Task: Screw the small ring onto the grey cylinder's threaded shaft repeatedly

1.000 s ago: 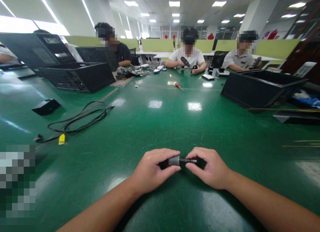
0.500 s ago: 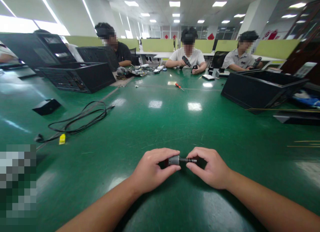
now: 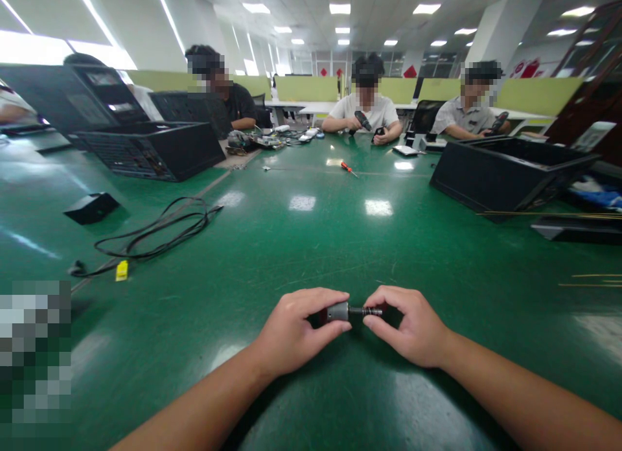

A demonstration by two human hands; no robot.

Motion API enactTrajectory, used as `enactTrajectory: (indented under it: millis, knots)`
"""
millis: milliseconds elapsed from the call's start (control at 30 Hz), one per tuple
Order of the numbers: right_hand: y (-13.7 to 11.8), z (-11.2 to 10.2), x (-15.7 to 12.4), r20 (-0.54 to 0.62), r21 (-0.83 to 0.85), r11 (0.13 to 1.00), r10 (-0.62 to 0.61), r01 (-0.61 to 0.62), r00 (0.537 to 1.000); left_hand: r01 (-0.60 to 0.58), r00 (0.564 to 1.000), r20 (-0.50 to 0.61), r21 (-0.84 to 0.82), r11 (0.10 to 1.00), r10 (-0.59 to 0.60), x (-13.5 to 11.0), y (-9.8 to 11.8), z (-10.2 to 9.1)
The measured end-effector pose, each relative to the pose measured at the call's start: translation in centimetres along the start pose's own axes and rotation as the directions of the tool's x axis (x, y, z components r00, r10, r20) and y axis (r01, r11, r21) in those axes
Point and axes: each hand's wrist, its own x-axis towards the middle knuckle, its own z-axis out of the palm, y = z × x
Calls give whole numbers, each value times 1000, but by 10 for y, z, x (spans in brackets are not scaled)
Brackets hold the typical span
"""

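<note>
Between my hands, close above the green table, lies a small metal part (image 3: pixel 339 312) with a dark grey cylindrical body and a thin rod running out to the right. My left hand (image 3: pixel 299 324) grips the cylinder between thumb and fingers. Around the rod's far end sits what looks like a small coil spring (image 3: pixel 373 312). My right hand (image 3: pixel 413 324) pinches this spring with thumb and index finger, and the rod's tip shows past the fingertips. The remaining fingers of both hands are largely hidden.
A coiled black cable (image 3: pixel 160 237) with a yellow tag lies left, near a black box (image 3: pixel 91 208). Black computer cases stand left (image 3: pixel 155 150) and right (image 3: pixel 505 175). Farther off is an orange screwdriver (image 3: pixel 346 168). Several people sit across the table (image 3: pixel 272 250), one holding a power drill (image 3: pixel 362 119).
</note>
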Motion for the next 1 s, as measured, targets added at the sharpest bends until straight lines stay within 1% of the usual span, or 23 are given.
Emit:
enactTrajectory:
  millis: [500, 1000]
  knots:
    - [2, 0, 0, -3, -19, 1000, -5, 5, 1000, -1, 1000, -7, 3, 1000, 1, 0, -1, -2]
    - [1, -1, 1, -3, -6, 1000, 15, -15, 1000, 5, 1000, -6, -16, 1000, -5, 1, 0, -4]
